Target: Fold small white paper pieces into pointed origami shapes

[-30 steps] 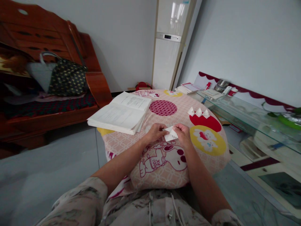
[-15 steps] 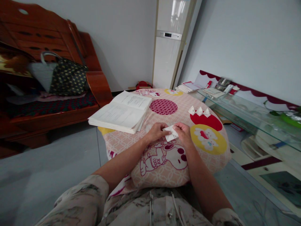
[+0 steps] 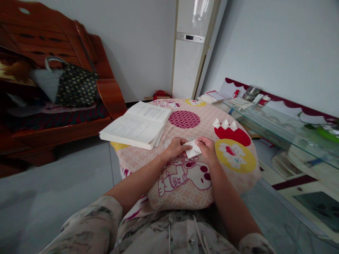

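Observation:
A small piece of folded white paper (image 3: pixel 193 151) with some print on it is held between my two hands above the table. My left hand (image 3: pixel 176 147) pinches its left edge between thumb and fingers. On the other side, my right hand (image 3: pixel 207 148) grips the upper right part, thumb on top. Three small folded paper pieces (image 3: pixel 225 124) with pointed tops stand in a row on the cloth, beyond my right hand. To the left lies a thick open stack of printed sheets (image 3: pixel 135 123), like a book.
A patterned cloth (image 3: pixel 184 197) covers the round table. At right stands a glass-topped cabinet (image 3: pixel 286 130) with papers and small items. A wooden bench (image 3: pixel 111 95) holding a dark patterned bag (image 3: pixel 76 84) is at left; a tall white air conditioner (image 3: pixel 188 67) stands behind.
Both hands keep their hold on the folded paper. The paper has tilted very slightly; the other things lie as before.

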{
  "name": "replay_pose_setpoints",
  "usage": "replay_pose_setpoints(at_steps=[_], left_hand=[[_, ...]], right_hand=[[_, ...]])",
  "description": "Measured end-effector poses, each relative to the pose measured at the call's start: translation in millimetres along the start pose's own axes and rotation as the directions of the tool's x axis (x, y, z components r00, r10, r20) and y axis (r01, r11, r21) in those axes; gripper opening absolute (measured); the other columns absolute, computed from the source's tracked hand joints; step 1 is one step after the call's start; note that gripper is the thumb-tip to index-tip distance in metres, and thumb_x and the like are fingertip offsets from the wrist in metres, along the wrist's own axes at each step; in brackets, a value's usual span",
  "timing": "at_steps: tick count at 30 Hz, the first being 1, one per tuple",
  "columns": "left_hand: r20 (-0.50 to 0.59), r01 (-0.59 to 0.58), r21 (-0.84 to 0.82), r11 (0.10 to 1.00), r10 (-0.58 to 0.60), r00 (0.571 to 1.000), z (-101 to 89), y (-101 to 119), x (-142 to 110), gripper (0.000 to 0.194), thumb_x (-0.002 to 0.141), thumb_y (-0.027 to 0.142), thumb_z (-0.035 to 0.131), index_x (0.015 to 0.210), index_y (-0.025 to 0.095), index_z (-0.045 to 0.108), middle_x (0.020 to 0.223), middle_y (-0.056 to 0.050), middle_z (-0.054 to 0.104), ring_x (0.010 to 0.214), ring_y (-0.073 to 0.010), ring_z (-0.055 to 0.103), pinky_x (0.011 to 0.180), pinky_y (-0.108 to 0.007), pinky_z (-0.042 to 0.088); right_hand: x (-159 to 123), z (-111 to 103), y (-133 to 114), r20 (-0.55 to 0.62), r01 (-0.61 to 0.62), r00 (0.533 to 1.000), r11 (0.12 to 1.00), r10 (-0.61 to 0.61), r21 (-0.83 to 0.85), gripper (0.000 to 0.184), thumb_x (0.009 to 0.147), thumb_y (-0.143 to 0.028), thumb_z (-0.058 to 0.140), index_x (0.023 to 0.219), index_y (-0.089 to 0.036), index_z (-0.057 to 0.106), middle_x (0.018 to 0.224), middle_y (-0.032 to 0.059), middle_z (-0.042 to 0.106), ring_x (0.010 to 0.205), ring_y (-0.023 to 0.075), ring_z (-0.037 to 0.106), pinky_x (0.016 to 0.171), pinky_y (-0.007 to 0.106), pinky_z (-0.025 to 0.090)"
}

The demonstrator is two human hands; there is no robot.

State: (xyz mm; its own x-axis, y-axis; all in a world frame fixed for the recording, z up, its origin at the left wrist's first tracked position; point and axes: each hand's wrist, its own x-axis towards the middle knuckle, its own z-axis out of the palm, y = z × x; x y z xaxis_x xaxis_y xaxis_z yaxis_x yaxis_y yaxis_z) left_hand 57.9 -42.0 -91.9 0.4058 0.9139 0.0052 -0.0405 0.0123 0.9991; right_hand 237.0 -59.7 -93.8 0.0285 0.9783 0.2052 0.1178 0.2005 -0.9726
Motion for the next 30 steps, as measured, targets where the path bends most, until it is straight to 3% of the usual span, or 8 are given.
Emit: replay_pose_setpoints(at_steps=[7,20,25,27,30], left_hand=[[0.004,-0.029,-0.025,0.999,0.03,1.0,-0.9,-1,-1,0.031,0.066,0.036,0.082,0.062,0.012,0.061,0.05,0.0,0.06,0.041,-0.0088,0.052,0.04,-0.017,0.035],[0.067,-0.033,-0.103,0.994,0.04,0.997,-7.7,-1,1,0.046,0.071,0.054,0.083,0.066,0.011,0.065,0.056,-0.005,0.067,0.046,-0.0125,0.062,0.048,-0.021,0.05],[0.136,0.011,-0.159,0.987,0.011,0.991,-9.2,5,-1,0.044,0.07,0.052,0.083,0.077,0.011,0.07,0.072,-0.008,0.072,0.061,-0.0157,0.069,0.06,-0.026,0.056],[0.111,0.001,-0.137,0.991,0.014,0.994,-9.8,6,0,0.043,0.069,0.051,0.083,0.081,0.011,0.07,0.076,-0.007,0.072,0.062,-0.014,0.066,0.057,-0.023,0.053],[0.074,-0.033,-0.008,0.999,0.033,0.997,-9.5,4,3,0.043,0.064,0.05,0.086,0.071,0.011,0.067,0.062,0.0,0.061,0.052,-0.0077,0.052,0.046,-0.018,0.037]], right_hand=[[-1,1,-8,-0.029,-0.021,0.999,1.0,0.021,0.01,0.027,0.07,-0.045,0.069,0.071,-0.019,0.062,0.057,-0.0035,0.052,0.05,0.0122,0.044,0.047,0.026,0.035],[1,-1,-11,-0.099,-0.038,0.994,0.99,0.052,0.137,0.024,0.064,-0.04,0.072,0.067,-0.018,0.064,0.056,-0.0028,0.055,0.05,0.0109,0.043,0.047,0.025,0.034],[2,-4,-10,-0.12,-0.046,0.991,0.992,0.061,0.121,0.026,0.063,-0.042,0.071,0.067,-0.017,0.064,0.056,-0.0023,0.056,0.049,0.0113,0.044,0.046,0.025,0.034],[2,-4,-9,-0.088,-0.053,0.994,0.996,0.059,0.071,0.026,0.064,-0.042,0.071,0.067,-0.017,0.065,0.055,-0.0025,0.055,0.049,0.0112,0.044,0.046,0.024,0.033],[2,0,-5,0.004,-0.065,0.998,0.998,0.065,-0.012,0.025,0.065,-0.041,0.07,0.068,-0.016,0.068,0.054,-0.0029,0.054,0.049,0.011,0.044,0.045,0.023,0.032]])
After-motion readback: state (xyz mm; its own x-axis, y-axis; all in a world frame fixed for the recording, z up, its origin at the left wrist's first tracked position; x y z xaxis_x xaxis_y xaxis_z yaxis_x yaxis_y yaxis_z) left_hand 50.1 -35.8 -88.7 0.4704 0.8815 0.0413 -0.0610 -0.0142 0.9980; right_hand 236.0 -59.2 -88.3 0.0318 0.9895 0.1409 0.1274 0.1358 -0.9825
